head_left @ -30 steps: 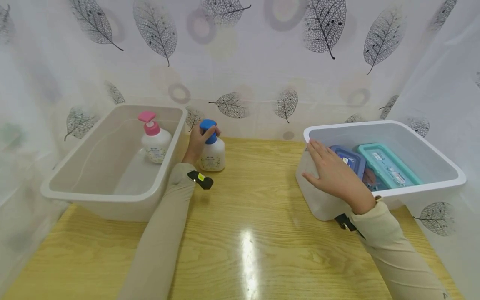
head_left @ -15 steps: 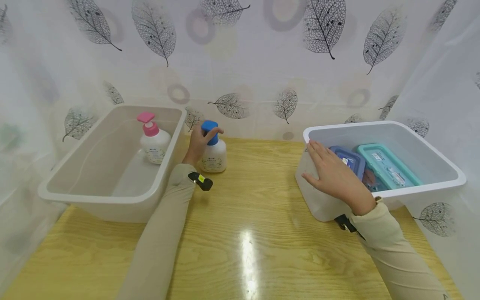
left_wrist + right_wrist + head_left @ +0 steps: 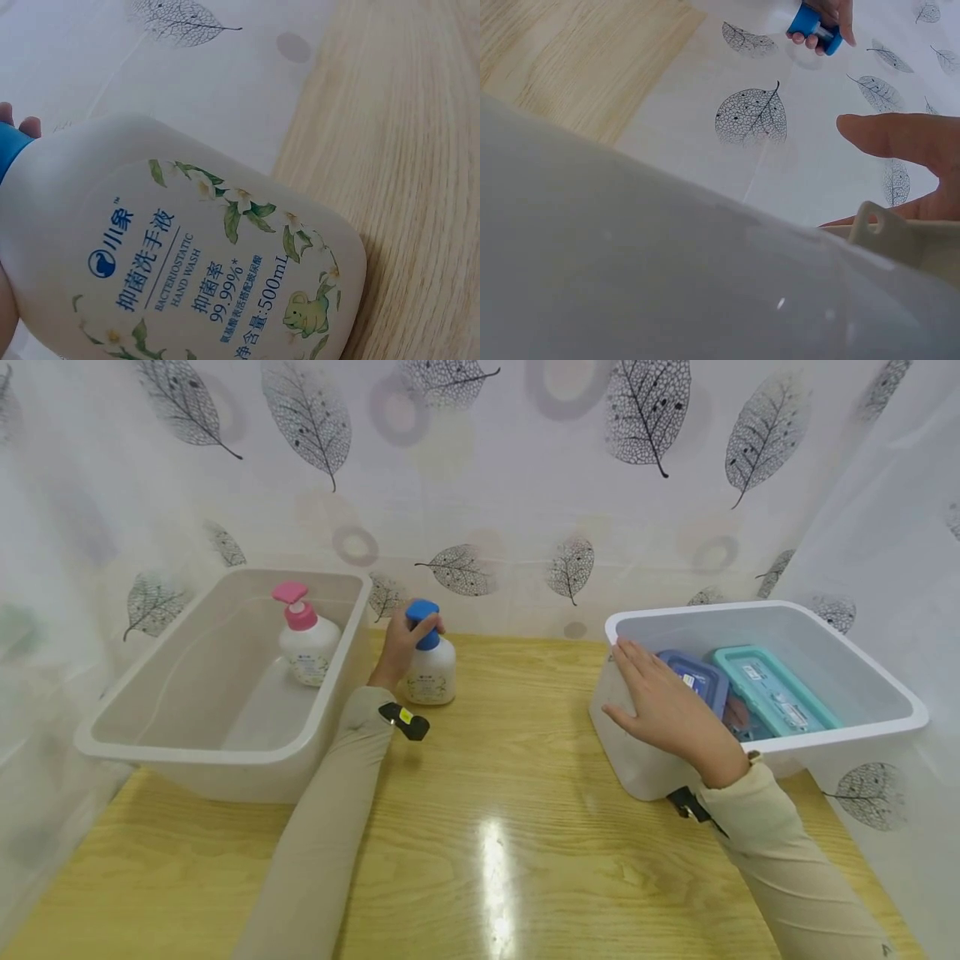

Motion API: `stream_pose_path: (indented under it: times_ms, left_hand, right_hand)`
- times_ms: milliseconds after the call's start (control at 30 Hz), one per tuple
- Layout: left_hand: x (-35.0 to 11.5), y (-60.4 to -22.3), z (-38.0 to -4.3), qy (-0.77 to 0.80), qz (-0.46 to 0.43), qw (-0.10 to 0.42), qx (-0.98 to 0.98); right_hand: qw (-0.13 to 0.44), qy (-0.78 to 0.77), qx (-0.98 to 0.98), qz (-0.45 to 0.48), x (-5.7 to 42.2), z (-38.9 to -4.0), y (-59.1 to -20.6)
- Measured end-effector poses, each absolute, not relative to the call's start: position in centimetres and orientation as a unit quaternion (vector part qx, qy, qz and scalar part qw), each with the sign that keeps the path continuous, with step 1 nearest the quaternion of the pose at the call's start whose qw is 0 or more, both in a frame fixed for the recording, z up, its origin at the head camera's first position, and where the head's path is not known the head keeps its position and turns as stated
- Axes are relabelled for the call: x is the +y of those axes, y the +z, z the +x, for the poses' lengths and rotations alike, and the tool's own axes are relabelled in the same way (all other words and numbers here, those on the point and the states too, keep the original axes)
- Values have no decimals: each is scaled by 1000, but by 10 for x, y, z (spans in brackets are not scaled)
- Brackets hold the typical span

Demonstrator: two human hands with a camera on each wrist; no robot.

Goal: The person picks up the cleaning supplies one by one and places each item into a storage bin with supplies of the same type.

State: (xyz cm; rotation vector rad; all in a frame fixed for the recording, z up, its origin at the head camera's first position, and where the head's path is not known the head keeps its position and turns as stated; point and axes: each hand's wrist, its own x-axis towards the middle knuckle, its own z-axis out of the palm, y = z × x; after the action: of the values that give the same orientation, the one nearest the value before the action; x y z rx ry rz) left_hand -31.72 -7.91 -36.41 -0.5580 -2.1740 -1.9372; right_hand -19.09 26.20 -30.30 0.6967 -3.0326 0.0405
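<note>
Around the blue pump (image 3: 422, 609), the left fingers (image 3: 811, 42) curl.

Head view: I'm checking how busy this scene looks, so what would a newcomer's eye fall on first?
Probably the blue pump at the middle, on a white bottle that the left hand grips beside the left tub. Next might come the pink pump of another bottle inside that tub, then the teal box in the right tub.
</note>
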Motion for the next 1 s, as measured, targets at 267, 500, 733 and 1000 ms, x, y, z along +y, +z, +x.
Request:
stream_pose_path:
  times_ms: [267,500,733,1000]
  left_hand:
    - [-80,-364,-316,-658,-195,67,-724]
    - [-85,-383,-336,-686,-194,33,-700]
    - [-87,-379,-334,-684,-191,12,-704]
    - [-87,-382,-336,-669,-188,36,-719]
  right_hand:
    - [12,12,-974,226,261,-191,-302]
    - [14,13,-974,227,262,-190,-302]
    - [16,14,-974,225,262,-190,-302]
    - [16,15,-975,222,263,-192,-304]
